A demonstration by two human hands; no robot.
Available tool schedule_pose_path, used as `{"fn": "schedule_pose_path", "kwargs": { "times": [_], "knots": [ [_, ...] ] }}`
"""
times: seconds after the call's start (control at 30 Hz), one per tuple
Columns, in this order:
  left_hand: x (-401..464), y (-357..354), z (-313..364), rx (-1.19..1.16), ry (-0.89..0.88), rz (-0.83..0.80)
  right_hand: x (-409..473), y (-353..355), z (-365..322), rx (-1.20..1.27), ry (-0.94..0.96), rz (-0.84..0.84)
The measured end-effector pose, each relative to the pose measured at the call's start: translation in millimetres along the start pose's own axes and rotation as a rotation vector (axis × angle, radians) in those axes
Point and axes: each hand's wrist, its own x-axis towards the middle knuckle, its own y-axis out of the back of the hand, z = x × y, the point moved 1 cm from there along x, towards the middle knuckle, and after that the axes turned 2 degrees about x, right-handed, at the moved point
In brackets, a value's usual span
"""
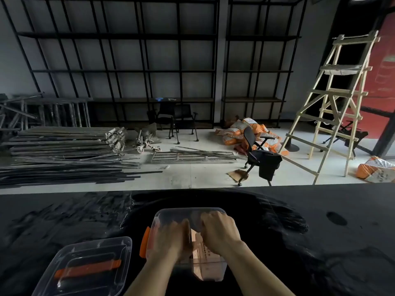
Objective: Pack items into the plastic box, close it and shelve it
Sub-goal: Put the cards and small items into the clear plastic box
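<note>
Both hands are down inside the open plastic box (190, 212): my left hand (168, 238) is motion-blurred, its grip impossible to judge, while my right hand (220, 231) is curled over pinkish packets (201, 251), apparently pressing them level so the lid will seat. That lid (85, 268), with its orange handle, lies flat just left of my left hand, within reach for closing. An orange latch (144, 242) hangs on the box's left side. Everything rests on a dusty black counter (320, 221). Beyond my hands: black shelving (128, 71), a wooden ladder (333, 103), stacked metal.
</note>
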Motion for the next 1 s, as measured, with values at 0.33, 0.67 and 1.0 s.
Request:
{"fn": "schedule_pose_path", "kwargs": {
  "times": [0.33,0.67,1.0],
  "knots": [
    [19.4,-19.3,10.3,-0.040,0.209,-0.070,11.0,-28.6,3.7,-0.051,0.000,-0.077],
    [30.4,44.8,-21.8,-1.002,0.342,0.084,34.9,-0.3,11.3,1.050,-0.317,0.038],
    [36.0,25.0,32.8,-1.026,0.232,-0.237,45.4,39.9,53.9,1.626,-0.589,0.431]
  ]
}}
